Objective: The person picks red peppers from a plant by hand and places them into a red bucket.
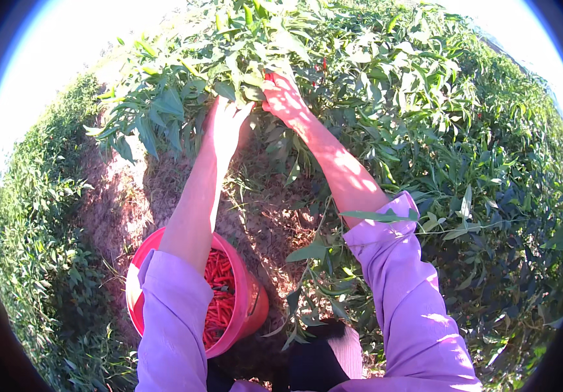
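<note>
Both hands reach forward into a leafy chili pepper plant [168, 105]. My left hand [230, 120] is under the foliage, its thumb apart and its fingertips hidden by leaves. Just to its right, my right hand [284, 100] has curled fingers among the leaves. Bright red shows at those fingers and looks like red chili peppers [268, 77], partly covered. Green chili peppers [248, 14] stand up at the plant's top. Below my left forearm, a red plastic bucket [249, 299] holds a heap of red chili peppers [220, 294].
Dense pepper plants [458, 122] fill the right side, and another row of plants [36, 235] runs along the left. Bare soil [114, 196] lies between the rows. A leafy stem [310, 252] crosses in front of my right sleeve [404, 289].
</note>
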The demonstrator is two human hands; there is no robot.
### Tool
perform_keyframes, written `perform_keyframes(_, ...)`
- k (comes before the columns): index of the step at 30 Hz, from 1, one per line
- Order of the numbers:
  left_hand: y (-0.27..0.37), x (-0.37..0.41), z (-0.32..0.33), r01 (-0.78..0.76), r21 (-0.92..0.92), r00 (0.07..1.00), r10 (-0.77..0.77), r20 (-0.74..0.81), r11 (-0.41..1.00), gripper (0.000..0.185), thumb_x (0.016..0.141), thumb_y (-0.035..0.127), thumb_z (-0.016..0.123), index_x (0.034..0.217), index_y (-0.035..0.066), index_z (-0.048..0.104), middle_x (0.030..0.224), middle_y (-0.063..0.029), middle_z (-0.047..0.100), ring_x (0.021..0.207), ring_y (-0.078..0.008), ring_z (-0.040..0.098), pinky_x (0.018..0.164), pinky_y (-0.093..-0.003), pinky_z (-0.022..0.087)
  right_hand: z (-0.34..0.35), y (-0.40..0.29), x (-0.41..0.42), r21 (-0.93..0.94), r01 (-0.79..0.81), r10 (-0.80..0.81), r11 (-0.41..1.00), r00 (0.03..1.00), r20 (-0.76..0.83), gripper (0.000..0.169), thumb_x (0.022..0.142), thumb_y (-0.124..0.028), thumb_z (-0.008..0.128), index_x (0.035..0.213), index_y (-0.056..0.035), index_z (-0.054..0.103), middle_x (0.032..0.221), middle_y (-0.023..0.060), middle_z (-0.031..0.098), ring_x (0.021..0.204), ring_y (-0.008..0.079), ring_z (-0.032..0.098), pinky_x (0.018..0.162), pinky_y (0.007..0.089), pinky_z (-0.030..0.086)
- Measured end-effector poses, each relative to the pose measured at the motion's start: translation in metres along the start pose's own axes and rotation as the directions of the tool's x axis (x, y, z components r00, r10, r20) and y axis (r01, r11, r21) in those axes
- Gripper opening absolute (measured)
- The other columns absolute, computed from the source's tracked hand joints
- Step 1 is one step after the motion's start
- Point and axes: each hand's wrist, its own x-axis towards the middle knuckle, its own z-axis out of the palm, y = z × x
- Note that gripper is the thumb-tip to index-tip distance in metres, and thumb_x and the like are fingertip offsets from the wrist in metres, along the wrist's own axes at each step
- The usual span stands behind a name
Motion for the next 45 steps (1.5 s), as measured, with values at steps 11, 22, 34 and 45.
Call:
perform_keyframes(11, 0.011, -0.033, 0.034, -0.084, 0.129, 0.869, 0.137, -0.476, 0.988, 0.019, 0.088, 0.025, 0.051, 0.094, 0.007, 0.054, 0.086, -0.0049, 0.058, 0.075, -0.0102, 0.055, 0.063, -0.0208, 0.044, 0.041, -0.023, -0.046, -0.255, 0.046, -0.001, 0.966, 0.984, 0.176, 0.022, 0.086, -0.012, 0.045, 0.103, 0.0013, 0.050, 0.066, 0.0122, 0.056, 0.052, 0.0217, 0.053, 0.049, 0.0337, 0.042)
perform_keyframes(22, -0.022, -0.115, -0.017, 0.339, 0.923, 0.940, 0.032, -0.339, -0.183, 0.031, 0.090, 0.010, 0.040, 0.121, 0.005, 0.041, 0.122, -0.0132, 0.044, 0.112, -0.0230, 0.043, 0.098, -0.0336, 0.035, -0.010, -0.025, 0.029, 0.249, -0.558, 0.563, 0.792, 0.825, 0.057, 0.014, 0.083, -0.018, 0.056, 0.082, -0.0042, 0.051, 0.059, 0.0016, 0.048, 0.044, 0.0096, 0.049, 0.034, 0.0206, 0.028)
perform_keyframes(34, -0.041, -0.140, -0.062, 0.068, 0.914, 0.863, 0.437, -0.255, 0.399, 0.023, 0.081, 0.018, 0.058, 0.096, 0.000, 0.058, 0.083, -0.0122, 0.062, 0.074, -0.0222, 0.059, 0.066, -0.0326, 0.046, 0.019, -0.019, 0.021, -0.745, -0.175, 0.627, 0.643, 0.679, 0.382, 0.026, 0.085, -0.022, 0.051, 0.078, 0.0006, 0.062, 0.055, 0.0130, 0.058, 0.047, 0.0215, 0.057, 0.051, 0.0348, 0.046)
perform_keyframes(45, -0.038, -0.140, -0.049, 0.067, 0.996, 0.929, 0.369, -0.039, -0.062, 0.023, 0.089, 0.015, 0.043, 0.102, 0.000, 0.054, 0.089, -0.0126, 0.057, 0.080, -0.0210, 0.054, 0.072, -0.0309, 0.045, -0.014, -0.048, 0.016, 0.653, -0.597, 0.342, 0.466, 0.802, 0.489, 0.021, 0.092, -0.025, 0.046, 0.079, -0.0087, 0.049, 0.054, -0.0036, 0.040, 0.040, 0.0054, 0.036, 0.033, 0.0183, 0.025)
